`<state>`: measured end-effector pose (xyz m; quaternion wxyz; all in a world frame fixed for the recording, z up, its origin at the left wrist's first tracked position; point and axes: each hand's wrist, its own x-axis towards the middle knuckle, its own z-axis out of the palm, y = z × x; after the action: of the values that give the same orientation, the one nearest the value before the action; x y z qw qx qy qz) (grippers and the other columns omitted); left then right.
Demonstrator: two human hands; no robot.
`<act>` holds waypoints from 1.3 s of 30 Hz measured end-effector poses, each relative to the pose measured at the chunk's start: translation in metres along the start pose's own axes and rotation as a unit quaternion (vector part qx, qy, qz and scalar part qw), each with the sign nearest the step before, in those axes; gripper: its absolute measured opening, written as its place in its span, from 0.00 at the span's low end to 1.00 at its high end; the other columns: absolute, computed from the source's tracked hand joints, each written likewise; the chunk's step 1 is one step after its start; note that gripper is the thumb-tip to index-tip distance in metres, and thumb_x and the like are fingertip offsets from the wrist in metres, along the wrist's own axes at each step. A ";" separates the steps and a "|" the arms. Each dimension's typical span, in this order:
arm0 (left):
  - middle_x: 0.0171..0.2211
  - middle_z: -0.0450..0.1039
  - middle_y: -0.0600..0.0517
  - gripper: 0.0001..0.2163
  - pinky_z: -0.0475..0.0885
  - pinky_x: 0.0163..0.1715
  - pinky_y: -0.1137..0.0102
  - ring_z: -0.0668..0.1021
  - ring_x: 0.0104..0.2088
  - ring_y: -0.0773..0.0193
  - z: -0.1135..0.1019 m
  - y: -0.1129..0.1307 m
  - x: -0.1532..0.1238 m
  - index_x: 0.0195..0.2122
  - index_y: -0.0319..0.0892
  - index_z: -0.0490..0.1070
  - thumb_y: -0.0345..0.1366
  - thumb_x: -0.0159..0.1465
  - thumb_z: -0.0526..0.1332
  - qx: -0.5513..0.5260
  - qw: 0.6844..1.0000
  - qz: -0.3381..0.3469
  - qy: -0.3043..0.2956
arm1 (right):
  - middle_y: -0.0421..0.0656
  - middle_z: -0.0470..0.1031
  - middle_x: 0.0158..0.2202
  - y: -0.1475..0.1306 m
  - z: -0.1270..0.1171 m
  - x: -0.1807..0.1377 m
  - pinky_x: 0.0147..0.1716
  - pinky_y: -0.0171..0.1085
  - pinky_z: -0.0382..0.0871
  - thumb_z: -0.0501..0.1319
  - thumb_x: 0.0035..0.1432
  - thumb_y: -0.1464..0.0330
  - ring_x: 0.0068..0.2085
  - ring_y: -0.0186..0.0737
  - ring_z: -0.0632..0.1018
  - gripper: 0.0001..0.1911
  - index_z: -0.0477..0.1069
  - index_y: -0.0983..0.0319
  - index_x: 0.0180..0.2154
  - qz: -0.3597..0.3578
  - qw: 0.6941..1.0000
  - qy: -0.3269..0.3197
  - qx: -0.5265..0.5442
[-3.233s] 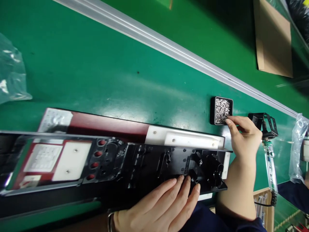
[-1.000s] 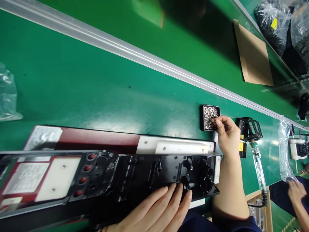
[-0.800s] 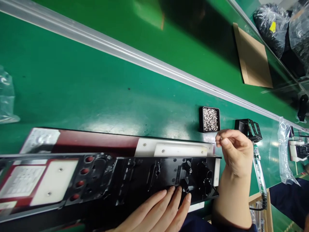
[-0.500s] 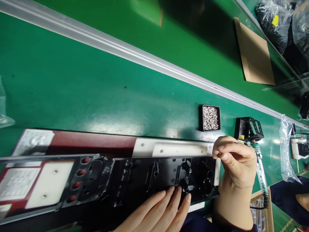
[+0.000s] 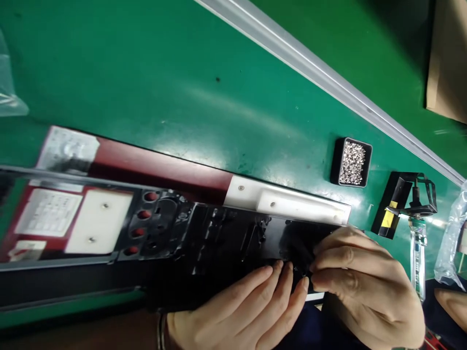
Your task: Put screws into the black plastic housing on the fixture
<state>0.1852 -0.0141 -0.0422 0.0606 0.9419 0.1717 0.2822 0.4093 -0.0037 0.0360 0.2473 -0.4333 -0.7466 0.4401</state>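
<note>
A brown cardboard sheet (image 5: pixel 447 58), an aluminium rail (image 5: pixel 328 78) and clear plastic bags (image 5: pixel 450 243) lie around the green bench (image 5: pixel 146 73).

Green bench (image 5: pixel 153 97) bears long panel (image 5: pixel 153 228), screw tray (image 5: pixel 351 162), perhaps a screwdriver (image 5: pixel 418 253)

Long black panel (image 5: pixel 226 238) lies flat on the green belt; red-and-white base beneath — right end under both hands.

Blurred throughout by motion. Right hand (image 5: pixel 365 284) covering the black panel's (image 5: pixel 219 243) right end, fingertips' contents hidden. Left hand (image 5: pixel 237 311) cut at the bottom edge. Clear bag (image 5: pixel 9 73) cropped at upper left, cardboard (image 5: pixel 447 58) at upper right.
</note>
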 end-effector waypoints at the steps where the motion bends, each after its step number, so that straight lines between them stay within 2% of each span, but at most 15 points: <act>1: 0.49 0.72 0.47 0.18 0.59 0.61 0.65 0.73 0.51 0.61 -0.001 0.000 0.000 0.53 0.39 0.71 0.37 0.70 0.47 -0.001 1.000 0.000 0.000 | 0.48 0.68 0.40 0.000 0.000 0.001 0.44 0.41 0.66 0.51 0.67 0.77 0.45 0.40 0.70 0.09 0.71 0.70 0.41 -0.002 1.000 -0.013 -0.014; 8: 0.49 0.72 0.50 0.17 0.67 0.54 0.68 0.74 0.50 0.62 -0.006 0.002 -0.002 0.49 0.41 0.74 0.30 0.69 0.46 -0.072 0.997 -0.020 0.036 | 0.43 0.68 0.38 0.004 0.003 0.009 0.43 0.39 0.60 0.53 0.69 0.75 0.43 0.37 0.67 0.11 0.72 0.68 0.35 0.012 0.999 -0.015 -0.036; 11: 0.48 0.73 0.51 0.18 0.69 0.52 0.69 0.74 0.49 0.62 -0.004 0.001 -0.002 0.48 0.41 0.74 0.30 0.68 0.46 -0.063 0.997 -0.009 0.051 | 0.43 0.68 0.37 0.004 0.005 0.008 0.43 0.39 0.59 0.52 0.69 0.75 0.43 0.37 0.67 0.12 0.72 0.68 0.35 0.017 0.999 -0.011 -0.037; 18: 0.48 0.73 0.50 0.17 0.68 0.53 0.69 0.74 0.49 0.62 -0.003 0.002 -0.002 0.48 0.40 0.74 0.30 0.68 0.47 -0.076 0.996 -0.025 0.042 | 0.42 0.68 0.39 0.001 0.004 0.003 0.45 0.40 0.58 0.54 0.66 0.78 0.44 0.38 0.65 0.11 0.75 0.64 0.39 0.052 0.997 -0.008 -0.057; 24: 0.46 0.74 0.49 0.16 0.67 0.53 0.67 0.75 0.46 0.63 0.001 -0.002 -0.003 0.48 0.40 0.74 0.33 0.67 0.49 -0.044 0.997 0.020 0.062 | 0.44 0.68 0.38 0.006 -0.001 0.005 0.47 0.39 0.62 0.58 0.69 0.70 0.44 0.35 0.67 0.08 0.74 0.67 0.39 0.012 1.000 -0.013 -0.003; 30: 0.46 0.74 0.48 0.16 0.66 0.52 0.66 0.75 0.46 0.63 -0.001 -0.002 -0.001 0.49 0.37 0.73 0.31 0.68 0.49 -0.050 0.997 0.019 0.056 | 0.42 0.68 0.36 0.008 0.008 0.006 0.44 0.38 0.61 0.61 0.65 0.75 0.41 0.34 0.67 0.05 0.75 0.67 0.35 0.008 1.000 0.025 -0.013; 32: 0.45 0.74 0.49 0.13 0.65 0.52 0.65 0.75 0.46 0.63 -0.001 -0.001 -0.001 0.48 0.37 0.73 0.31 0.68 0.52 -0.048 0.998 0.008 0.048 | 0.43 0.68 0.36 0.006 0.008 0.006 0.46 0.39 0.61 0.62 0.63 0.76 0.43 0.36 0.66 0.05 0.75 0.68 0.34 -0.001 0.999 0.031 -0.027; 34: 0.44 0.75 0.49 0.11 0.64 0.53 0.65 0.74 0.46 0.63 -0.001 0.000 0.001 0.47 0.37 0.74 0.33 0.65 0.60 -0.043 0.997 -0.001 0.060 | 0.44 0.68 0.37 0.003 0.006 0.002 0.47 0.39 0.62 0.64 0.61 0.75 0.44 0.37 0.67 0.03 0.75 0.70 0.34 -0.018 0.999 0.035 -0.028; 36: 0.42 0.75 0.50 0.13 0.64 0.52 0.64 0.74 0.45 0.63 0.000 0.001 0.003 0.46 0.37 0.74 0.33 0.61 0.65 -0.041 0.995 -0.007 0.088 | 0.46 0.68 0.37 0.000 0.005 -0.010 0.48 0.40 0.62 0.66 0.60 0.73 0.43 0.38 0.68 0.05 0.74 0.70 0.35 -0.048 0.996 0.071 -0.014; 37: 0.41 0.75 0.50 0.12 0.64 0.51 0.64 0.74 0.44 0.63 0.001 0.002 0.005 0.45 0.37 0.74 0.33 0.61 0.66 -0.044 0.994 -0.007 0.104 | 0.47 0.68 0.36 0.000 0.007 -0.020 0.47 0.40 0.62 0.67 0.60 0.71 0.42 0.37 0.69 0.07 0.74 0.70 0.35 -0.064 0.991 0.113 0.001; 39: 0.40 0.75 0.50 0.10 0.65 0.50 0.63 0.75 0.42 0.64 0.001 0.005 0.008 0.44 0.37 0.75 0.31 0.61 0.65 -0.053 0.990 -0.009 0.129 | 0.46 0.67 0.33 0.003 0.016 -0.046 0.43 0.37 0.63 0.67 0.61 0.68 0.39 0.36 0.69 0.07 0.75 0.67 0.34 -0.080 0.967 0.241 0.038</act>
<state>0.1931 -0.0156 -0.0382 0.0898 0.8914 0.1716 0.4097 0.4220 -0.0498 0.0263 0.4701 -0.4560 -0.6801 0.3295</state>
